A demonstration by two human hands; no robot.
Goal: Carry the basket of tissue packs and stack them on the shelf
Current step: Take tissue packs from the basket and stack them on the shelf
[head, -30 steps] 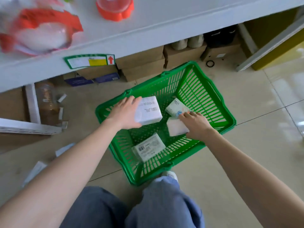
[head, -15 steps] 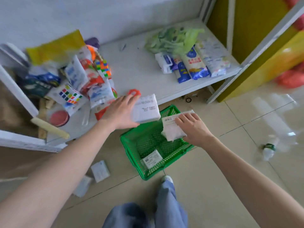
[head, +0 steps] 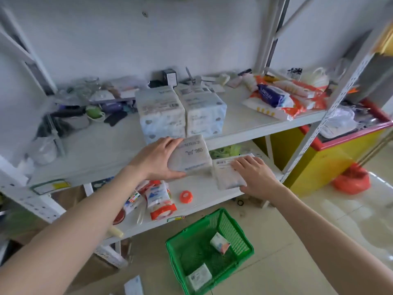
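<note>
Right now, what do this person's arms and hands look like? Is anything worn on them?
Both arms are bare as far up as the view shows: no sleeves, watch or bracelet. The left hand and right hand wear no gloves, and no rings show. The fingernails look short and unpainted, though the picture is soft.

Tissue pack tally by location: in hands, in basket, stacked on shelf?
In the hands: 2, left hand pack, right hand pack
In green basket: 2
Stacked on shelf: count unclear, two columns
Countable total: 4
</note>
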